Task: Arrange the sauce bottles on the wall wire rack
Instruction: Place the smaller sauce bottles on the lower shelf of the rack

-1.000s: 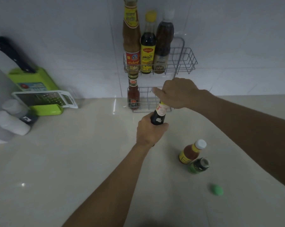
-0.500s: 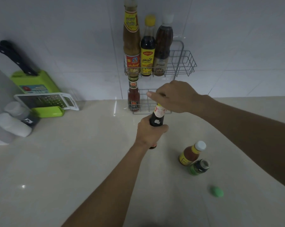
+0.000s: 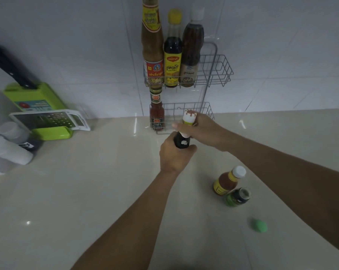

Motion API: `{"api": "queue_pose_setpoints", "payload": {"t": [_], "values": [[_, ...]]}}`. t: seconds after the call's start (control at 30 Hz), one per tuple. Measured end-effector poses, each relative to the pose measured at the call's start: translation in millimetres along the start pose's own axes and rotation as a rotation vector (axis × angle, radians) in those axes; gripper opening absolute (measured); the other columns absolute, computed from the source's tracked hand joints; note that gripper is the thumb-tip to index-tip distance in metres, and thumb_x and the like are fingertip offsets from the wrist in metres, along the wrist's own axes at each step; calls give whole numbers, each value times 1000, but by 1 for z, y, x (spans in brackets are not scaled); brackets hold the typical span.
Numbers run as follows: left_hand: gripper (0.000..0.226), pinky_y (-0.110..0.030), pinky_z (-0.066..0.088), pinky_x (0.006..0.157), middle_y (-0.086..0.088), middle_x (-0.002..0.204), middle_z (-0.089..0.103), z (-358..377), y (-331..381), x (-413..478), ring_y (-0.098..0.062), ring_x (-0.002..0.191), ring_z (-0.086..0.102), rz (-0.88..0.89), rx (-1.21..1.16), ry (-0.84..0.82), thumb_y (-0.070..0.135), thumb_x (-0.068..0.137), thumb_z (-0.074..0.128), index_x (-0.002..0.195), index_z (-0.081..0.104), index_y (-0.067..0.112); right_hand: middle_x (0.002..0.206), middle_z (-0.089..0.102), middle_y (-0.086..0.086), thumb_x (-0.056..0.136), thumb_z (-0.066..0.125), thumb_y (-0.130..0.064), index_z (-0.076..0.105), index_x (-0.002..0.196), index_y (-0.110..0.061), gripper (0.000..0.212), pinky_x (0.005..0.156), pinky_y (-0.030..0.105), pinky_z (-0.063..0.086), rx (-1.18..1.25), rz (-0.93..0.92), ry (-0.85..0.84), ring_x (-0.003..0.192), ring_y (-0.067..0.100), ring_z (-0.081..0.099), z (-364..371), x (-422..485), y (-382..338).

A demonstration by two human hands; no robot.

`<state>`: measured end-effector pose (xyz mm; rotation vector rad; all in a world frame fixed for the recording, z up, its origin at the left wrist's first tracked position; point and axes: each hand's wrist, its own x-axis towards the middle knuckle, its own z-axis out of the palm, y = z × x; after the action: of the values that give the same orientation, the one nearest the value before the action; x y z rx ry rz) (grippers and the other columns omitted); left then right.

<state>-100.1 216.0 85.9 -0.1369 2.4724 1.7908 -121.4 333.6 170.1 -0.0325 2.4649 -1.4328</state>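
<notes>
A two-tier wire rack [image 3: 221, 71] hangs on the tiled wall. Its upper basket holds three tall bottles: a brown sauce [image 3: 152, 45], a yellow-capped dark sauce [image 3: 172, 55] and a white-capped one [image 3: 192, 51]. The lower basket holds a red chilli sauce bottle [image 3: 156, 114]. In front of the lower basket, both hands hold a dark bottle [image 3: 182, 142] with a white cap. My left hand [image 3: 174, 156] wraps its body. My right hand [image 3: 203, 129] grips its neck just under the cap. On the counter stand an orange sauce bottle [image 3: 227, 182] and a green open jar [image 3: 237, 197].
A green lid [image 3: 259, 225] lies on the counter at the right. At the left stand a green knife block [image 3: 34, 98], a flat grater [image 3: 47, 119] and two white shakers [image 3: 10, 145]. The beige counter [image 3: 86, 191] spreads out in front.
My right hand slid down from over the cap to the neck, so the white cap now shows. The bottle stays at about the same place in front of the lower basket.
</notes>
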Motion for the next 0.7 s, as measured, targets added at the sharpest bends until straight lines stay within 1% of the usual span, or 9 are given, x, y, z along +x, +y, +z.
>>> {"api": "queue_pose_setpoints", "payload": {"t": [0.1,0.17,0.23,0.33,0.43,0.5,0.57,0.6,0.7], "values": [[51,-41,59,68,5,90,69,2,8,8,-18,81,69,22,-39,37,49,65,72,102,56,18,104,71,-7,82,77,-39,67,111,-23,34,87,30,53,-39,-66,2,97,8,66,7,1,20],[55,-46,58,67,-3,95,66,4,12,13,-21,80,67,30,-105,41,42,65,75,101,46,14,109,70,-5,82,78,-33,67,116,-20,38,93,35,53,-14,-84,79,102,11,65,7,6,24],[64,-42,57,64,-11,101,63,6,15,22,-24,82,66,45,-165,9,40,62,79,103,39,11,111,70,-3,81,79,-30,66,116,-17,40,95,36,53,-16,-87,117,104,15,66,5,14,23],[83,-46,61,81,-14,117,61,9,8,45,-27,104,69,39,-213,-65,37,51,87,114,38,12,107,70,-4,80,81,-28,66,111,-16,37,85,19,51,-55,-132,216,101,14,66,-2,27,20],[96,-48,58,94,-9,124,59,7,-8,70,-23,113,66,22,-128,-26,34,45,88,126,40,15,98,70,-3,79,82,-23,68,108,-12,34,71,2,44,-66,-182,366,92,11,65,-8,46,12],[102,-46,51,105,-10,134,52,0,-10,79,-25,125,55,17,1,7,34,52,89,138,39,14,98,70,1,77,82,-22,68,109,-10,37,70,6,46,-93,-213,417,88,14,64,-11,60,9],[107,-44,38,116,-13,144,35,-5,-13,85,-28,138,36,-31,91,-1,23,65,88,151,25,11,97,68,7,74,84,-24,67,107,-10,39,70,23,50,-146,-243,430,83,20,62,-9,74,11],[109,-44,35,117,-13,146,30,-6,-16,89,-29,140,31,-40,105,9,19,68,86,154,20,11,95,67,7,73,85,-23,67,104,-10,38,68,26,48,-159,-257,430,79,19,60,-6,80,14],[108,-42,37,116,-10,145,27,-8,-21,97,-28,138,30,-47,95,82,13,66,84,153,22,12,87,61,-3,73,85,-18,65,101,-16,34,66,14,38,-141,-277,416,74,11,53,3,95,23]]}}
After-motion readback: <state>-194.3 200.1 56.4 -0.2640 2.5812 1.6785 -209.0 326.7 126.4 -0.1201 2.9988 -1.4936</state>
